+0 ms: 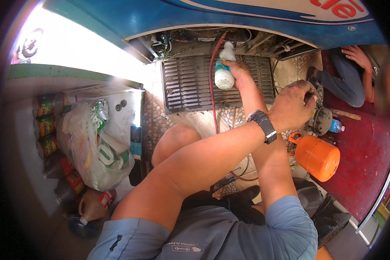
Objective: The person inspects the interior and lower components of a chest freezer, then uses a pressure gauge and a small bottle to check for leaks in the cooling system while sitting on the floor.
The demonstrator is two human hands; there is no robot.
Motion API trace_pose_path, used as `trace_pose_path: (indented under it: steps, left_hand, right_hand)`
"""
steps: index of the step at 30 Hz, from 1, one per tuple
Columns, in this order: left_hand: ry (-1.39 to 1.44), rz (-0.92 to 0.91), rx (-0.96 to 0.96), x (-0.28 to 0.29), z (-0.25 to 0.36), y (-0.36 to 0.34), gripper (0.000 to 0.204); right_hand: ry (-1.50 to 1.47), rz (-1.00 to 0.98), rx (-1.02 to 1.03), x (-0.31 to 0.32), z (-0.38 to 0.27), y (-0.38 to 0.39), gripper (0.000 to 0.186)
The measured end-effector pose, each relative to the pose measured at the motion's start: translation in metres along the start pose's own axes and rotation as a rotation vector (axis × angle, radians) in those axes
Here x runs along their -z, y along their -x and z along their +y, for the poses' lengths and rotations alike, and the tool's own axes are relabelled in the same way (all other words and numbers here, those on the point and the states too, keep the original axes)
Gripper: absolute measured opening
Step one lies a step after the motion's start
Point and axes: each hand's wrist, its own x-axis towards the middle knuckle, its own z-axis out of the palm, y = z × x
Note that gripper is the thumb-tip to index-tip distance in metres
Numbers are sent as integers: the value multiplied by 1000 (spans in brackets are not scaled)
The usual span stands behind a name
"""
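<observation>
My right hand point(237, 72) is wrapped round a white plastic bottle point(225, 79) with a green-blue label. The bottle's round base points toward me, and its narrow end reaches the open underside of the blue cabinet point(264, 27). Crossing over my right arm, my left arm wears a black wristwatch point(262, 125). My left hand point(293, 104) is held off to the right with its fingers curled together; whatever they may hold is hidden. Below the bottle lies a dark slatted grille point(186, 84). A red hose point(212, 86) runs down from the cabinet past the bottle.
An orange gas cylinder point(318, 157) stands at the right, near a round dark metal part point(321, 121) and a small clear bottle point(335, 126). Another person point(348, 82) sits on the red surface point(359, 147). At left, a shelf holds a plastic bag point(97, 147), cans and bottles.
</observation>
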Motion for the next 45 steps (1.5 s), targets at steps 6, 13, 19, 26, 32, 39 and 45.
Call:
trace_pose_path:
  steps: [6, 13, 19, 26, 32, 39, 45]
  left_hand:
    - [-6, -13, 10, 1, 4, 0, 19]
    - [-224, 72, 5, 17, 2, -10, 28]
    - [-627, 384, 105, 24, -26, -7, 64]
    - [-460, 60, 188, 9, -41, -4, 87]
    - [-514, -92, 120, 16, -32, -7, 72]
    - [-591, -303, 222, 15, -27, -5, 84]
    - [-594, -363, 394, 17, -19, -5, 86]
  right_hand:
    - [61, -39, 280, 34, 38, -10, 45]
    - [-382, -178, 320, 91, 38, 25, 46]
    - [-408, 106, 579, 130, 13, 75, 48]
    - [440, 310, 984, 140, 2, 121, 58]
    - [517, 218, 754, 162, 11, 145, 78]
    - [223, 62, 776, 165, 43, 159, 95]
    - [488, 36, 561, 209, 43, 147, 77]
